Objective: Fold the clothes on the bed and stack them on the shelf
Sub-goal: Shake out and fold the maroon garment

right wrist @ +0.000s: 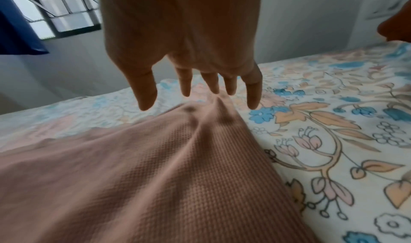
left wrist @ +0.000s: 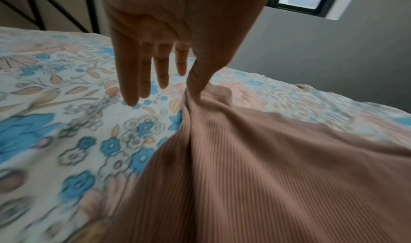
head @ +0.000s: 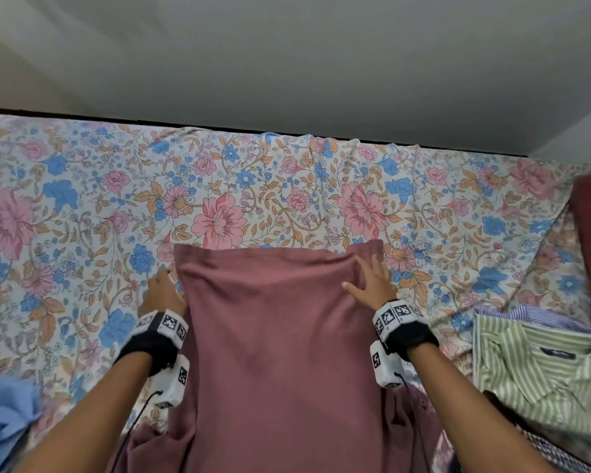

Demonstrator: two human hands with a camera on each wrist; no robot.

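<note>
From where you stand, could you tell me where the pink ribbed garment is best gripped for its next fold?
Probably at its two far corners, one per hand. The pink ribbed garment lies flat and lengthwise on the floral bedsheet, far edge straight. The left hand already touches its left corner, and the right hand spreads open at the right one. Pinch each corner from its outer side, then draw toward you.

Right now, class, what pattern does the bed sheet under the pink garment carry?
The bed sheet carries pink and blue flowers with tan leaves on white, clearest in the head view.
</note>
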